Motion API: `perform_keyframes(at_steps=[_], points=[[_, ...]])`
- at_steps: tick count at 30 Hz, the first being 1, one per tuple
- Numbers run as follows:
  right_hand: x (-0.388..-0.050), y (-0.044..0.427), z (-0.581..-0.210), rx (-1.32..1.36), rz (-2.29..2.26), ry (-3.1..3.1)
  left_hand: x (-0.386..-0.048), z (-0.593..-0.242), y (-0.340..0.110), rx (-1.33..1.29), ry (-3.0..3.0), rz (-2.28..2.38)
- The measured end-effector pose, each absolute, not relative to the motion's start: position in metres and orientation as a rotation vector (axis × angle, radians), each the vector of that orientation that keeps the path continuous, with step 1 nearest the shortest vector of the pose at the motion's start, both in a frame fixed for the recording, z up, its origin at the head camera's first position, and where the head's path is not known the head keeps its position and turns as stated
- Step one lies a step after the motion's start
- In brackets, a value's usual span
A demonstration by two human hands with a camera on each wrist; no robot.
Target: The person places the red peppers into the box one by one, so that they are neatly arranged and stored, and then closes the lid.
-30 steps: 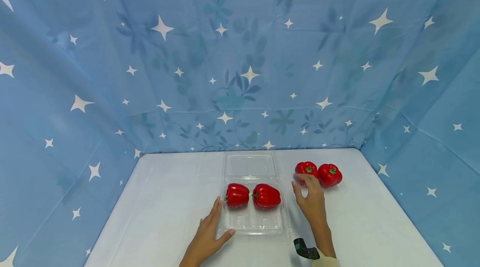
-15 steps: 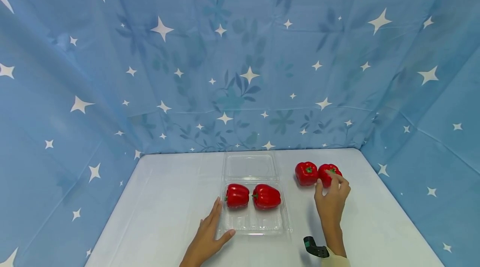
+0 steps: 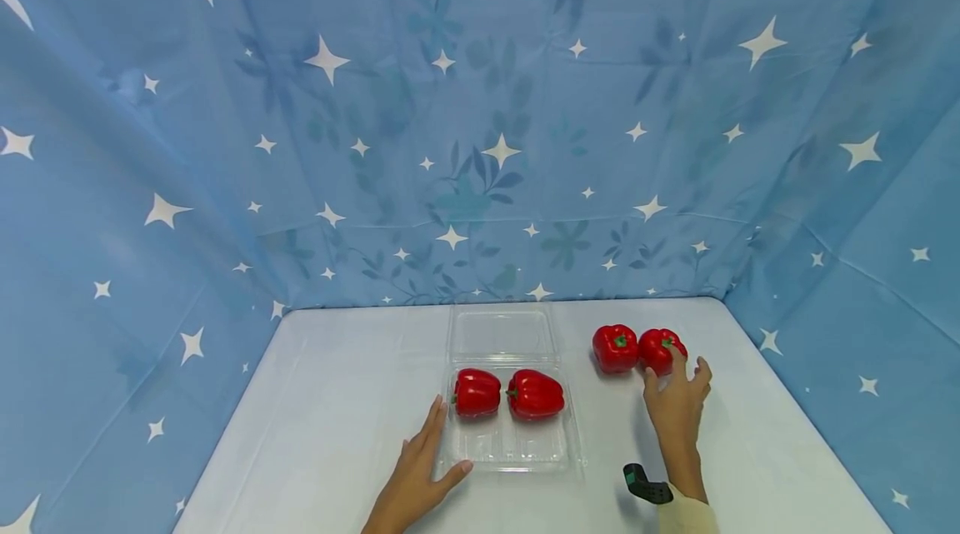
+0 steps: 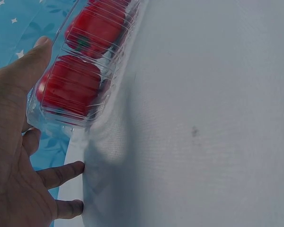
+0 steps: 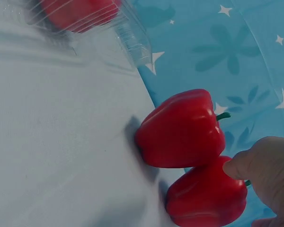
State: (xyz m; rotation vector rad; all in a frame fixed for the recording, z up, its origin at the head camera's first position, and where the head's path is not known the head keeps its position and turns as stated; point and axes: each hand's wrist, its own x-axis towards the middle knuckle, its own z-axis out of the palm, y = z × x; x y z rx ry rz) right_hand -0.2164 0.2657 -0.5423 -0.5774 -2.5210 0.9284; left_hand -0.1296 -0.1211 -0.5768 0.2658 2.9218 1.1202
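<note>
In the head view, two red bell peppers lie in a clear plastic clamshell box with its lid laid back: the left pepper (image 3: 477, 392) and the right pepper (image 3: 536, 395). My left hand (image 3: 412, 467) is at the box's left side, fingers extended and thumb by the front corner (image 4: 35, 61). Two more bell peppers stand side by side to the right, the nearer-to-box one (image 3: 615, 349) and the outer one (image 3: 660, 351). Close against the outer pepper's front is my right hand (image 3: 677, 405), fingers loosely bent. Its thumb overlaps that pepper (image 5: 206, 196) in the right wrist view; contact cannot be told.
The clear box (image 3: 517, 461) stands in the middle of a white table (image 3: 330, 401), its lid (image 3: 501, 332) lying toward the back. A blue star-patterned curtain (image 3: 480, 184) hangs behind and along both sides. A dark band with a device (image 3: 647, 486) is on the right wrist.
My right hand has moved rightward from the inner loose pepper to the outer one, then slightly back toward me. The left hand, box and peppers have stayed in place.
</note>
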Motion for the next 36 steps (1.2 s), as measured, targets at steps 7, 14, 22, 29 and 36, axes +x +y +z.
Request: perform_keyframes(at_steps=[7,14,22,29,36], points=[[-0.224,0.270,-0.547,-0.583,0.962,-2.574,-0.128,-0.577,-0.121,0.286,2.933,1.132],[-0.229,0.273,-0.546,-0.605,1.029,-2.567,-0.128,-0.578,-0.120,0.276,2.922,1.127],[-0.232,0.276,-0.546,-0.607,1.022,-2.504,-0.128,-0.579,-0.119,0.269,2.914,1.120],[-0.235,0.281,-0.550,-0.626,1.054,-2.477,-0.128,-0.577,-0.120,0.277,2.929,1.135],[-0.236,0.282,-0.555,-0.605,1.061,-2.437,-0.129,-0.578,-0.122,0.289,2.938,1.139]])
